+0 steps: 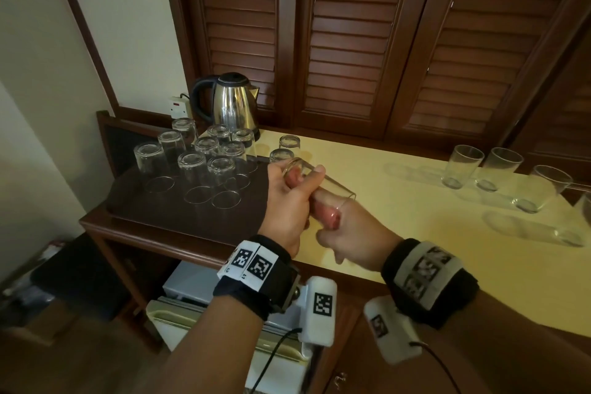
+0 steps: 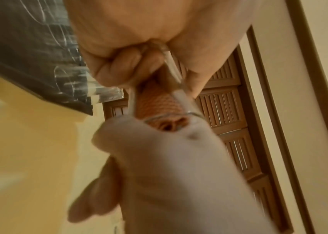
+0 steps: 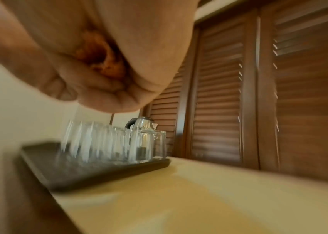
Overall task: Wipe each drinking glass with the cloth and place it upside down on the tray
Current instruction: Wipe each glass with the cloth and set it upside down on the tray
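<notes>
The left hand (image 1: pixel 284 205) grips a tilted glass (image 1: pixel 319 181) by its base while the right hand (image 1: pixel 351 240) clutches the orange cloth (image 2: pixel 159 102) stuffed in its mouth; bare countertop (image 1: pixel 399 201) at 3 o'clock, tray (image 1: pixel 134 201) at 9; wrist views blurred.

No words, brand names or numbers can be read anywhere. The only signs are black-and-white square coded markers: two on the white panel of the black band around the left wrist (image 1: pixel 252 262), one on the white camera block below that wrist (image 1: pixel 323 303), and blurred ones on the grey band around the right wrist (image 1: pixel 427 270) and its white block (image 1: pixel 379 325).
</notes>
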{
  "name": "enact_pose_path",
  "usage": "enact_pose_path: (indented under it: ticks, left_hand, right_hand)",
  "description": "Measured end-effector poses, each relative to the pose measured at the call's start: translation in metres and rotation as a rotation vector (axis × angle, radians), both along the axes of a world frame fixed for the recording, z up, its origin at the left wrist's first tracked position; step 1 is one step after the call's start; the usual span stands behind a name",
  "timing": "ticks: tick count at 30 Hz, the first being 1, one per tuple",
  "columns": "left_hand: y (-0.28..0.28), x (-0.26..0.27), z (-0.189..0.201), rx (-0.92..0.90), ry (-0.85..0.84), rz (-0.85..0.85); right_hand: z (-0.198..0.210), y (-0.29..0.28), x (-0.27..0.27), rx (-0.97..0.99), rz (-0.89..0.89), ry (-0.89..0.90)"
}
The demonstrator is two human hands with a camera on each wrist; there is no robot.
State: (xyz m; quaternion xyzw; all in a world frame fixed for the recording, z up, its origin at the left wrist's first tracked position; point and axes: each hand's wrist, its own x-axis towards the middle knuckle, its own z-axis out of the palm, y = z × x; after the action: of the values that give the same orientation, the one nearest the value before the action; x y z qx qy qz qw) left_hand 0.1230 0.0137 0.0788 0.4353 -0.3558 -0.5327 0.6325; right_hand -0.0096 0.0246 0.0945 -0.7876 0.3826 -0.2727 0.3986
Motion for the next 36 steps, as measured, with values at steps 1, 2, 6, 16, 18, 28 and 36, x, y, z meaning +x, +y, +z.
enact_pose_path:
  ticks: [1,2,6,16,18,28,36]
  left_hand:
    - [0.001,0.0,-0.002,-0.035,0.024,-0.005]
    - [0.002,0.0,-0.003,-0.064,0.034,-0.013]
    - [0.003,0.006,0.003,0.055,-0.01,-0.04]
    - [0.006,0.003,0.002,-0.075,-0.027,0.04]
    - [0.004,0.004,0.005,-0.02,-0.055,0.05]
    - [0.007,0.0,-0.002,-0.04,-0.042,0.036]
    - [0.012,-0.009,-0.002,-0.025,0.052,0.08]
  right_hand:
    - [0.004,0.003,-0.001,0.201,0.023,-0.171]
    - [0.009,0.005,-0.003,0.343,0.039,-0.302]
    - [0.013,-0.006,-0.007,-0.051,-0.026,0.077]
    - [0.01,-0.003,-0.003,0.211,0.04,-0.216]
    - [0.009,-0.008,-0.003,-0.205,-0.007,0.171]
    - [0.0,0.0,-0.004,0.213,0.003,-0.162]
    - [-0.002,0.008,-0.003,0.163,0.044,-0.141]
